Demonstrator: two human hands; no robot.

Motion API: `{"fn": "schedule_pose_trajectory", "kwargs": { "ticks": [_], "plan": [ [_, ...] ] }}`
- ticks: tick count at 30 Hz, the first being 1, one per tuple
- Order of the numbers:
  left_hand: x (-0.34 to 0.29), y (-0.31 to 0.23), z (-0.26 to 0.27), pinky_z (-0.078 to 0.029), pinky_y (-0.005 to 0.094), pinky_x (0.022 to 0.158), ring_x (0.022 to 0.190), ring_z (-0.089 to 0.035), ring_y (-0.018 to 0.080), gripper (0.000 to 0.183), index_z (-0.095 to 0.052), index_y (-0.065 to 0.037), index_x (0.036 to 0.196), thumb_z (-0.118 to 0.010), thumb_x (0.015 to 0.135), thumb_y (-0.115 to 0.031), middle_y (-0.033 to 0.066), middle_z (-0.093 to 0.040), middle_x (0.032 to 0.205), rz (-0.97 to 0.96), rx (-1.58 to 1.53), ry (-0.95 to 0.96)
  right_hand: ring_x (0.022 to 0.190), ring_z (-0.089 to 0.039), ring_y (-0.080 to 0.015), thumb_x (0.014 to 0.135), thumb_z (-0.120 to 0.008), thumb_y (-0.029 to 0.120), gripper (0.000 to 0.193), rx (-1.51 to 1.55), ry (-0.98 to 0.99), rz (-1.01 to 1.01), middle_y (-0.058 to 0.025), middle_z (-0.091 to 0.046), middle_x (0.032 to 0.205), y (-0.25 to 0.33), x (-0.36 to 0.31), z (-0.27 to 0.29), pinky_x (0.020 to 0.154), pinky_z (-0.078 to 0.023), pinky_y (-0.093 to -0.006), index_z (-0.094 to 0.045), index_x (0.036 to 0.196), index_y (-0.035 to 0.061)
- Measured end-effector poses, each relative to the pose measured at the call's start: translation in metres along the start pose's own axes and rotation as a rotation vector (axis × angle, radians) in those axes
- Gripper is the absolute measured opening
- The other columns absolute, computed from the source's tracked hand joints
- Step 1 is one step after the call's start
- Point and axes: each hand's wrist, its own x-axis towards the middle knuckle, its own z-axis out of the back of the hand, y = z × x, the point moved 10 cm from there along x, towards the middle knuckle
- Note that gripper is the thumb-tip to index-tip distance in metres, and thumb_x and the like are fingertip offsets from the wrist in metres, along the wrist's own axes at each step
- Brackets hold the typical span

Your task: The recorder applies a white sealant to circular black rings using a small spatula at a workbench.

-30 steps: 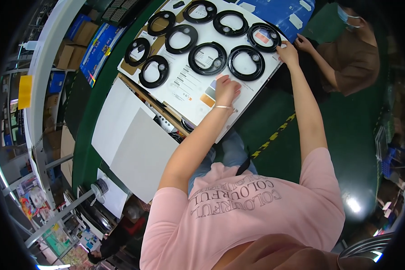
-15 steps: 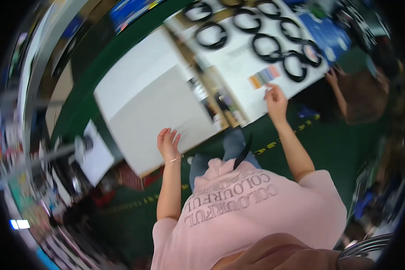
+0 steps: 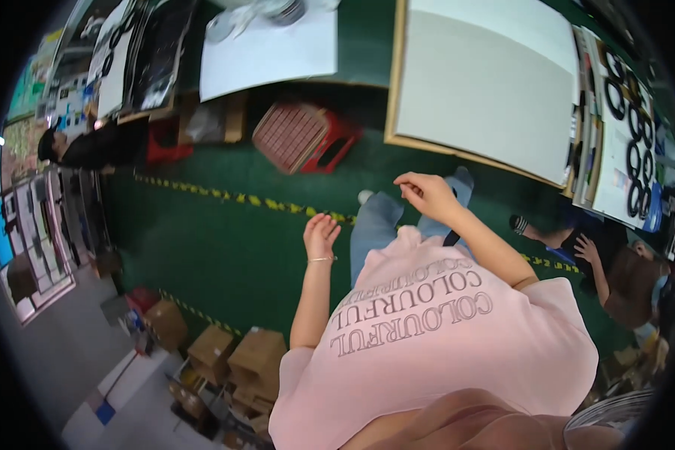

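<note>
My left hand (image 3: pixel 322 238) hangs over the green floor, wearing a thin bracelet. Its fingers are loosely bent and apart, with nothing in them. My right hand (image 3: pixel 432 198) is in front of my jeans, short of the table's near edge. Thumb and forefinger there come together in a pinch; whatever may be between them is too small to make out. Nearest to the right hand is a large pale grey board (image 3: pixel 480 109) on the table. A red stool (image 3: pixel 340 142) with a checked reddish seat pad (image 3: pixel 291 138) stands ahead of the left hand.
White sheets (image 3: pixel 270 52) lie on the table at the upper left. Black ring-shaped coils (image 3: pixel 634 157) rest on a white board at the right. A co-worker (image 3: pixel 628 277) sits at the right, another (image 3: pixel 90 148) at the far left. Cardboard boxes (image 3: pixel 257 360) stand at the lower left.
My view has swung to the left, away from the coils and the coloured strips. My right hand has left the white board and come in towards my body.
</note>
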Motion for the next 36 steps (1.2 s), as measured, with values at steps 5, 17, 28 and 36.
{"fn": "schedule_pose_trajectory", "kwargs": {
  "ticks": [5, 17, 28, 36],
  "plan": [
    [0.027, -0.073, 0.099, -0.049, 0.0349, 0.072, 0.079, -0.056, 0.0189, 0.021, -0.048, -0.003, 0.097, -0.052, 0.077, -0.006, 0.0086, -0.055, 0.09, -0.03, 0.017, -0.186, 0.059, -0.057, -0.0216, 0.074, -0.055, 0.01, 0.017, -0.12, 0.087, 0.13, -0.0091, -0.059, 0.072, 0.059, 0.035, -0.051, 0.053, -0.045, -0.0281, -0.058, 0.09, 0.0068],
    [0.097, -0.144, -0.067, -0.046, 0.027, 0.07, 0.079, -0.057, 0.016, 0.027, -0.046, -0.003, 0.099, -0.051, 0.073, -0.001, 0.0086, -0.057, 0.085, -0.345, 1.068, 0.466, 0.059, -0.058, -0.0182, 0.077, -0.052, 0.01, 0.017, 0.205, 0.115, -0.15, -0.0089, -0.059, 0.069, 0.016, 0.204, -0.057, 0.055, -0.045, -0.0268, -0.056, 0.092, 0.006],
    [0.173, -0.257, 0.017, -0.046, 0.0302, 0.071, 0.079, -0.059, 0.0214, 0.024, -0.051, -0.004, 0.097, -0.053, 0.074, -0.008, 0.0106, -0.059, 0.084, -0.336, 1.211, 0.185, 0.064, -0.059, -0.0205, 0.074, -0.053, 0.014, 0.022, 0.169, 0.308, -0.202, -0.0104, -0.061, 0.072, 0.015, 0.25, -0.102, 0.057, -0.045, -0.0296, -0.055, 0.094, 0.0058],
    [0.244, -0.379, -0.089, -0.044, 0.0318, 0.064, 0.077, -0.059, 0.0227, 0.016, -0.054, -0.003, 0.09, -0.053, 0.076, -0.01, 0.0124, -0.06, 0.081, -0.752, 1.478, 0.478, 0.078, -0.056, -0.0346, 0.073, -0.046, 0.021, 0.025, -0.284, 0.236, -0.539, -0.0186, -0.058, 0.084, -0.141, 0.257, -0.159, 0.068, -0.044, -0.0431, -0.06, 0.087, 0.005]
  ]
}}
